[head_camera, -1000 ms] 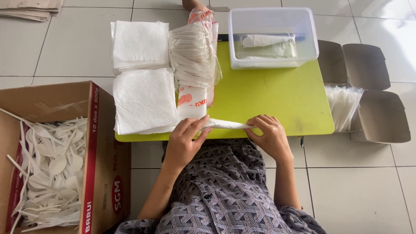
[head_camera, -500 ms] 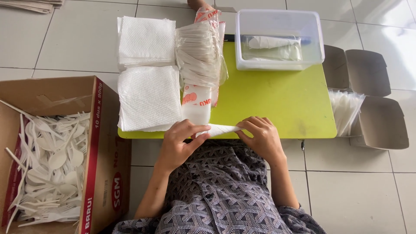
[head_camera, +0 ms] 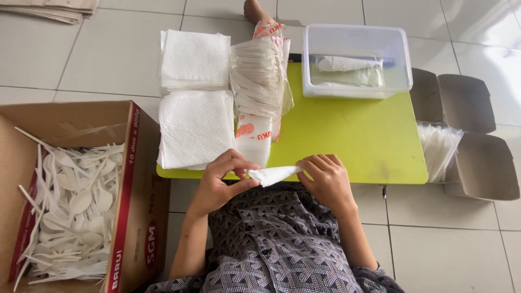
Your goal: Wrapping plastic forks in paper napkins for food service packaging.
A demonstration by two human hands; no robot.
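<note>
both hands pinch a rolled white napkin at the desk's 6 o'clock edge: left hand closed on its wide end, right hand on its tip. a loose pinch could let it unroll. since before, the roll has turned more level.

Head view (only one), steeply downward, close

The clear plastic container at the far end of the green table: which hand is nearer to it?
Right. The right hand is below the clear plastic container, across the bare green table; the left hand is farther left, holding the rolled napkin.
</note>
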